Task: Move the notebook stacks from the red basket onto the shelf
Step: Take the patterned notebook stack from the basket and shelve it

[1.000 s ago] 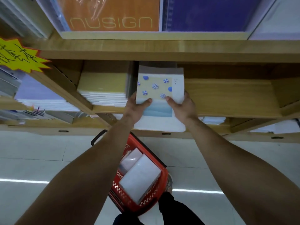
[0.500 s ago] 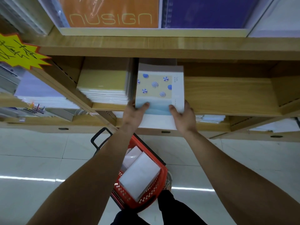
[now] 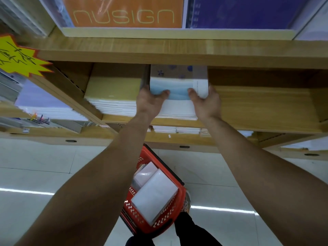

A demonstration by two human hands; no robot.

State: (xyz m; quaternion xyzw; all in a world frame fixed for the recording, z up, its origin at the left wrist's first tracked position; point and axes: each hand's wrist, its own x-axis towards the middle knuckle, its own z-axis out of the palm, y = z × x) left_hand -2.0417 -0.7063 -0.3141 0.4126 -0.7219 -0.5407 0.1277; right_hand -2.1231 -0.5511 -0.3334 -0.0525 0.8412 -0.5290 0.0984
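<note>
A notebook stack [image 3: 177,105] with a blue wave cover rests on the wooden shelf [image 3: 262,110], mostly under the board above, right beside a yellow-covered stack [image 3: 111,96]. My left hand [image 3: 150,102] grips its near left corner, thumb on the cover. My right hand [image 3: 205,102] grips its near right corner the same way. On the floor below, the red basket [image 3: 170,222] holds two wrapped white notebook stacks [image 3: 154,192].
Orange and purple notebooks [image 3: 124,13] stand on the upper shelf. A yellow star-shaped price tag [image 3: 19,55] sticks out at the left. The shelf compartment right of the held stack shows bare wood. More white stacks [image 3: 175,129] lie on the lower shelf.
Both hands have pushed the blue-covered stack deeper into the shelf; most of its dotted cover is now under the upper board. The view has moved closer to the shelf.
</note>
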